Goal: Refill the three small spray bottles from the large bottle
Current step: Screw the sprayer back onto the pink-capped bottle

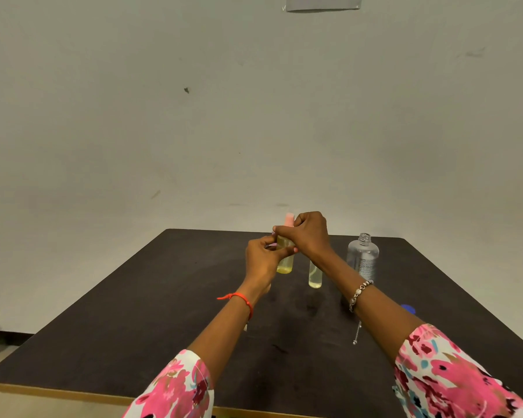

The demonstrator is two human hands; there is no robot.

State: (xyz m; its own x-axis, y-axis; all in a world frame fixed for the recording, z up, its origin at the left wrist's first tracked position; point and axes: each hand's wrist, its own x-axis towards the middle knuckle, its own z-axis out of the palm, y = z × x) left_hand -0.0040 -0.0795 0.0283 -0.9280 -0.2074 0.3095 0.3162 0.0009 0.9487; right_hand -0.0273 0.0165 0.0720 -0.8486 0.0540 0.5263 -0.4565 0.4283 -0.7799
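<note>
A small spray bottle with yellowish liquid and a pink cap is held upright above the dark table. My left hand grips its body from the left. My right hand is closed around its neck just under the pink cap. A second small bottle with yellowish liquid stands on the table just to the right, its top hidden behind my right wrist. The large clear bottle stands uncapped further right and looks nearly empty. I cannot see a third small bottle.
A blue cap lies on the table behind my right forearm. The table's wooden front edge runs along the bottom. A plain wall stands behind the table's far edge.
</note>
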